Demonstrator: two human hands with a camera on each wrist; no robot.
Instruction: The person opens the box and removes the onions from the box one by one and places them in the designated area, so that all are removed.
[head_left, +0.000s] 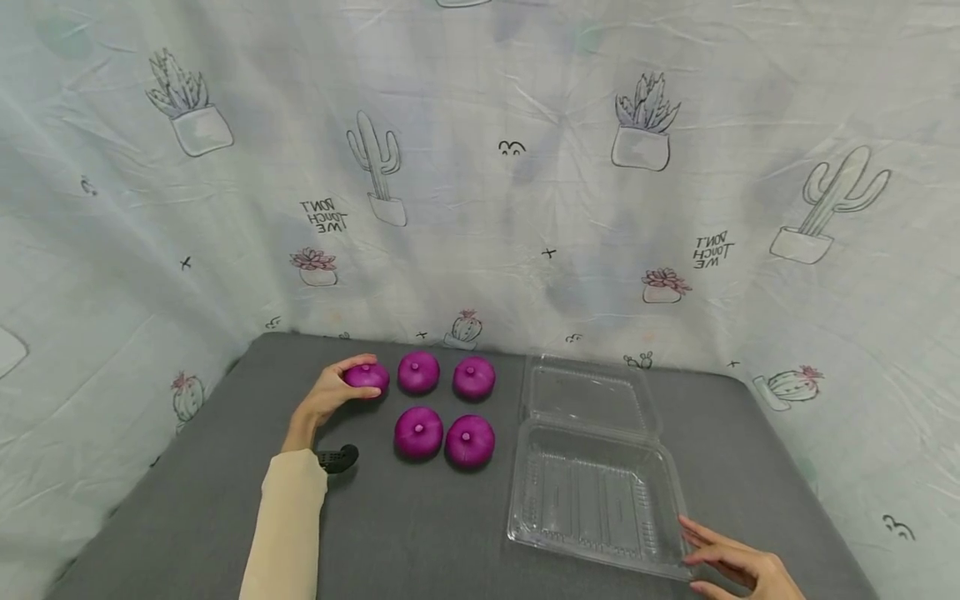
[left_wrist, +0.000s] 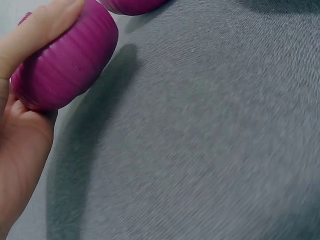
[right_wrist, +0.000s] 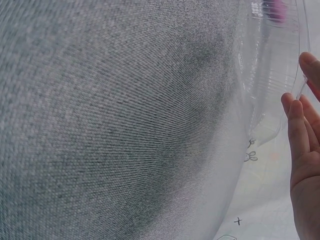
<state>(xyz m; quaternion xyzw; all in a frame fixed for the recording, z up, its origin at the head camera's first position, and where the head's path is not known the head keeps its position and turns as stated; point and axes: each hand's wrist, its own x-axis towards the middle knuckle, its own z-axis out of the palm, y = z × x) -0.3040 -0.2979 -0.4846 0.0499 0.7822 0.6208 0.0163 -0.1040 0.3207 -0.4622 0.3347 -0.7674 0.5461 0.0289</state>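
My left hand [head_left: 333, 392] grips a purple onion [head_left: 367, 380] at the back left, thumb on one side and fingers on the other. In the left wrist view the same onion [left_wrist: 67, 60] shows a ribbed, shiny skin, tilted in the hand [left_wrist: 22, 145]. At the front right my right hand [head_left: 742, 568] pinches the rim at the near right corner of a clear plastic box [head_left: 585, 500]. This box lies with its lid [head_left: 588, 396] folded back behind it. The right wrist view shows the fingers [right_wrist: 297, 131] and thumb on either side of the box's rim.
Beside the held onion stand two more purple onions [head_left: 418, 372] in the back row. Another two onions [head_left: 470, 442] sit in front of them, left of the box. A black strap piece [head_left: 339, 458] shows at the left wrist. Patterned cloth [head_left: 480, 208] hangs behind the grey table [head_left: 420, 533].
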